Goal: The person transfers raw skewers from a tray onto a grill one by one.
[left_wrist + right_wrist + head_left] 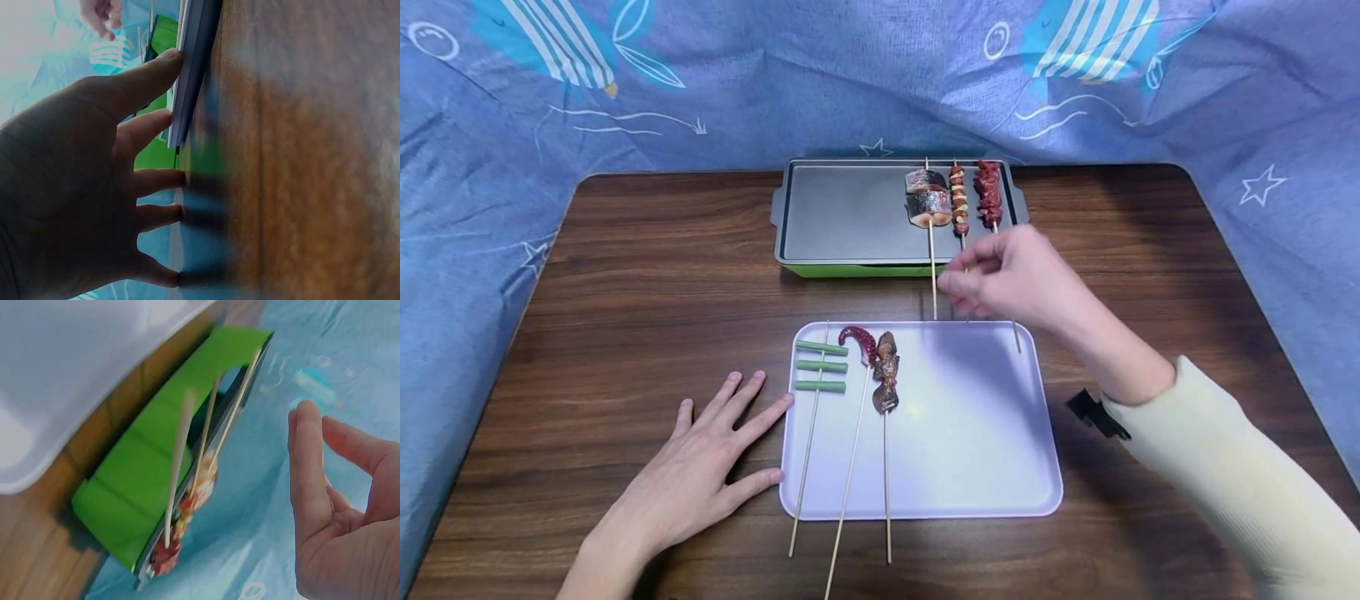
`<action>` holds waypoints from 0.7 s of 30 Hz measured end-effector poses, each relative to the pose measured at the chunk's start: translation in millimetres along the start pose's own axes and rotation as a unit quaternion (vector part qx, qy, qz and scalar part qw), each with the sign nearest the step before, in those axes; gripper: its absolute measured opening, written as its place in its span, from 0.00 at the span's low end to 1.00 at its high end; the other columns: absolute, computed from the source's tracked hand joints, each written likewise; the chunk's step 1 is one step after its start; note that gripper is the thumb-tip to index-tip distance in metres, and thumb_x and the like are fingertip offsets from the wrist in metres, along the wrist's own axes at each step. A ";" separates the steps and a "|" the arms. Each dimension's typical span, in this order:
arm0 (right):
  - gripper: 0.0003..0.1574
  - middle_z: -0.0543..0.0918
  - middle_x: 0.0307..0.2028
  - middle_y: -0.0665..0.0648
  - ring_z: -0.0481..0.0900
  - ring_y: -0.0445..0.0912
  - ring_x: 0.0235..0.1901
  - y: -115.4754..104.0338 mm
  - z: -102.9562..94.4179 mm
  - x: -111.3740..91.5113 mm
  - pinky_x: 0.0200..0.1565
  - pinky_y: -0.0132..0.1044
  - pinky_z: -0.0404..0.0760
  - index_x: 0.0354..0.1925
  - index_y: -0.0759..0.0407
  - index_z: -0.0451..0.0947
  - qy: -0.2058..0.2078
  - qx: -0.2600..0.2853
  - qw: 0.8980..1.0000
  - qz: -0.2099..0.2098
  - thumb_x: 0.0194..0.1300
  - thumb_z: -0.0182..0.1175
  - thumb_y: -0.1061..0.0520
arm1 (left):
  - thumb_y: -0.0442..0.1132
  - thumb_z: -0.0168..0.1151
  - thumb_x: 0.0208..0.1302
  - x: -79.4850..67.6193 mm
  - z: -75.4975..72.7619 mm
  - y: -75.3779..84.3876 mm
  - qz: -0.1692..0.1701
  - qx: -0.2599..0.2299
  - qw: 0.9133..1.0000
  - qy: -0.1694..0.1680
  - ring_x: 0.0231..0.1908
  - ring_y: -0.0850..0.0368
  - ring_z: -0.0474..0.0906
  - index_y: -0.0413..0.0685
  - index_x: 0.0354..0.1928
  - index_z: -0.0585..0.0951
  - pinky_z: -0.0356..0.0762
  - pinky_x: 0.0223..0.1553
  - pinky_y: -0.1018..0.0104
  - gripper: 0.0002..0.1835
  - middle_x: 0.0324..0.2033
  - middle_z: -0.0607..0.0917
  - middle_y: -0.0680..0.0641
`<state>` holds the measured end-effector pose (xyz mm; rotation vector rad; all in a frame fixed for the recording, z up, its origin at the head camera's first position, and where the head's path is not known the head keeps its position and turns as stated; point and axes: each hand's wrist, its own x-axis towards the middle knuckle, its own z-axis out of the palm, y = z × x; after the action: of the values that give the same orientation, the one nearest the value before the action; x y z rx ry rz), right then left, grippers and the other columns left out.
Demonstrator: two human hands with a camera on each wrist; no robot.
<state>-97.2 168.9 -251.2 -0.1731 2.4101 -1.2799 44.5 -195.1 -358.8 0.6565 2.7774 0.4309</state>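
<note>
My left hand [696, 471] lies with spread fingers on the table, its thumb and index fingertips touching the left rim of a pale lilac tray [970, 467]. On the tray lie a skewer of green stalks [822, 366], a red tentacle skewer [861, 340] and a brown meat skewer [886, 375]. My right hand [337, 512], slightly blurred in the head view, is above the grill's front edge, holding nothing. Along the right side of the griddle [850, 212] rest a fish skewer [929, 204], a thin mixed skewer [958, 200] and a red meat skewer [988, 192]; their sticks overhang its front.
The griddle's green base [850, 271] stands at the back of the dark wooden table [662, 275], behind the tray. A blue cloth [850, 75] with fish prints hangs behind. The tray's three sticks jut past its front rim.
</note>
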 end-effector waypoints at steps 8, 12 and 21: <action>0.11 0.86 0.25 0.57 0.86 0.50 0.25 21.1 39.2 -50.8 0.30 0.43 0.85 0.38 0.64 0.85 -0.127 0.041 0.991 -0.005 0.62 0.68 0.57 | 0.69 0.55 0.63 1.1 0.5 0.6 0.006 0.003 1.000 0.004 0.75 0.44 0.41 0.76 0.76 0.54 0.50 0.56 0.20 0.41 0.76 0.51 0.47; 0.08 0.85 0.20 0.53 0.85 0.48 0.22 38.4 64.4 -62.0 0.26 0.39 0.83 0.34 0.62 0.86 -0.152 0.045 0.987 -0.008 0.62 0.68 0.56 | 0.70 0.55 0.63 0.7 1.0 1.0 0.002 0.003 1.000 0.002 0.75 0.44 0.41 0.77 0.76 0.54 0.50 0.56 0.20 0.41 0.76 0.50 0.47; 0.08 0.84 0.17 0.52 0.83 0.47 0.19 65.9 109.2 -68.5 0.24 0.33 0.79 0.31 0.59 0.85 -0.147 0.062 0.987 -0.013 0.60 0.70 0.54 | 0.68 0.57 0.63 -0.5 3.1 1.3 0.011 0.006 1.000 0.018 0.74 0.42 0.44 0.75 0.75 0.55 0.52 0.54 0.20 0.41 0.76 0.53 0.46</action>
<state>14.7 142.9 -339.4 -0.3348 2.0802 -1.3104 46.4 -193.5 -361.1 0.6883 2.8113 0.4349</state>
